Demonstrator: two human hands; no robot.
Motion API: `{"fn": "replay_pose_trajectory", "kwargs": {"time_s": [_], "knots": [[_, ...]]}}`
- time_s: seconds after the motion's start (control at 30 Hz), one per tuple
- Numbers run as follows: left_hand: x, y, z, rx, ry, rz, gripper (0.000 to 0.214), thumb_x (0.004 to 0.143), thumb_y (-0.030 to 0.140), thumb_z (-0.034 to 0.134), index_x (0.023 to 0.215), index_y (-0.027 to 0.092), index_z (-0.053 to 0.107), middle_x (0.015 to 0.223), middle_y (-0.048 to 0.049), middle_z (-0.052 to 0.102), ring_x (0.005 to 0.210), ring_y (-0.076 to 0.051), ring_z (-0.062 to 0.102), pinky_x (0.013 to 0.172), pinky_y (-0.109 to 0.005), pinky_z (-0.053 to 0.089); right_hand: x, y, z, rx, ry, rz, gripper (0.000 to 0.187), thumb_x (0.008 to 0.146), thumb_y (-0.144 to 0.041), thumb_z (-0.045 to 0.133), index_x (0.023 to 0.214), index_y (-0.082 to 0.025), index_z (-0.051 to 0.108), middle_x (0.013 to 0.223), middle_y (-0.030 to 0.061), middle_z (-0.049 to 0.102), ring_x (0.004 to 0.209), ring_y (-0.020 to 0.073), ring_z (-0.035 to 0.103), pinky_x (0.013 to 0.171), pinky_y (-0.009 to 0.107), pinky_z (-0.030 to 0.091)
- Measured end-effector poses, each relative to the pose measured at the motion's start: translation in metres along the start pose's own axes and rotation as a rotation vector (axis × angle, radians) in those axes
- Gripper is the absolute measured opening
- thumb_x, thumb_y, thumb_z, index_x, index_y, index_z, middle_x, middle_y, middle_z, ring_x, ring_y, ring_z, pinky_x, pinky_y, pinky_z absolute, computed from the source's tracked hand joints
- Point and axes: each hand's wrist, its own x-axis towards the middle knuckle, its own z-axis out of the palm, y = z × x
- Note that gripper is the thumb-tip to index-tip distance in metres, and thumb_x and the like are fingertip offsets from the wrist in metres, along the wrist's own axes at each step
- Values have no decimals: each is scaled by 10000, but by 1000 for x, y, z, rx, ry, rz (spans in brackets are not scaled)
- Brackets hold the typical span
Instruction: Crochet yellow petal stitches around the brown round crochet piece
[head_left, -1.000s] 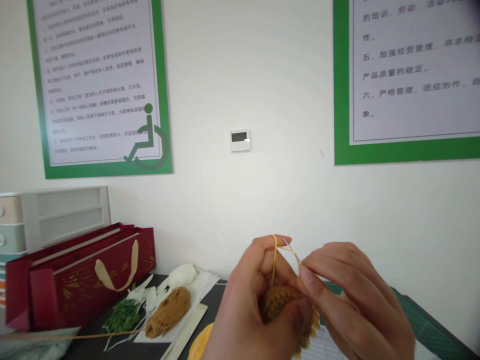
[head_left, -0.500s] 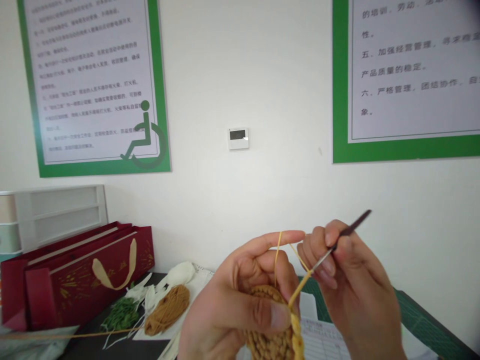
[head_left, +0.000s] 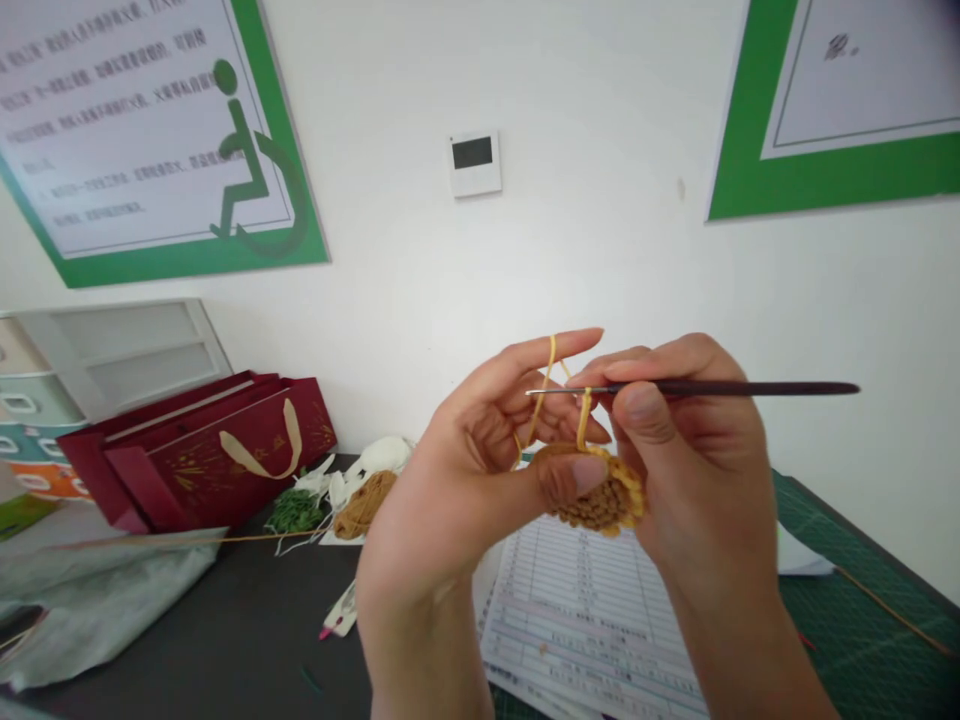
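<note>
My left hand (head_left: 480,450) pinches a round crocheted piece (head_left: 600,505), brown with a yellow edge, between thumb and fingers. Yellow yarn (head_left: 552,352) loops over its raised index finger. In my right hand (head_left: 697,450) is a crochet hook (head_left: 757,388) with a dark handle and a thin metal shaft, held level with its tip pointing left. A yellow loop (head_left: 584,420) stretches from the piece's edge up to the hook's shaft. The tip lies close to the strand that hangs from my left index finger.
Left on the dark table (head_left: 247,620) stand a red gift bag (head_left: 195,460) and drawers (head_left: 142,340). Brown yarn (head_left: 364,505), green yarn (head_left: 296,512) and a grey-green bag (head_left: 105,600) lie nearby. Printed sheets (head_left: 585,610) rest below my hands on a green cutting mat (head_left: 862,600).
The view has tilted down, showing more table. The hook has turned from slanting up right to level, its metal tip now in sight. My left hand still grips the crocheted piece.
</note>
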Motion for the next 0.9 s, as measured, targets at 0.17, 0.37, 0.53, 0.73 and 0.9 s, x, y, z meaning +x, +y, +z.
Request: {"fn": "replay_pose_trajectory", "kwargs": {"time_s": [0.17, 0.37, 0.53, 0.73, 0.9], "knots": [[7, -3, 4, -97, 152, 77, 428, 810, 88, 816, 1214, 203, 738, 920, -43, 759, 850, -136, 698, 811, -227, 563, 1, 1, -1, -29, 44, 16, 34, 917, -239, 742, 916, -265, 720, 897, -12, 759, 737, 123, 683, 663, 253, 570], [9, -3, 18, -133, 289, 84, 422, 765, 74, 846, 1150, 225, 759, 887, -18, 760, 851, -136, 716, 800, -214, 566, 1, 3, -3, -52, 75, -5, 36, 933, -234, 719, 942, -269, 721, 971, 0, 724, 885, 137, 713, 761, 253, 604], [7, 1, 27, -134, 371, 73, 451, 721, 82, 873, 1136, 206, 745, 863, -26, 775, 789, -139, 715, 781, -233, 570, 2, 1, -3, -89, 61, -15, 45, 949, -249, 698, 962, -281, 728, 942, -3, 717, 874, 125, 719, 767, 226, 606], [9, -2, 28, -125, 401, 86, 385, 755, 122, 862, 1111, 190, 733, 831, -19, 780, 721, -122, 722, 741, -213, 558, 1, 1, -2, -112, 78, -45, 43, 946, -258, 698, 947, -279, 736, 928, -5, 723, 861, 111, 716, 752, 192, 601], [8, -2, 30, -108, 430, 103, 375, 744, 132, 871, 1091, 194, 742, 767, 8, 748, 665, -95, 689, 688, -184, 532, 0, -1, -1, -148, 81, -69, 41, 941, -258, 697, 946, -268, 737, 908, 16, 721, 851, 143, 712, 701, 226, 601]]}}
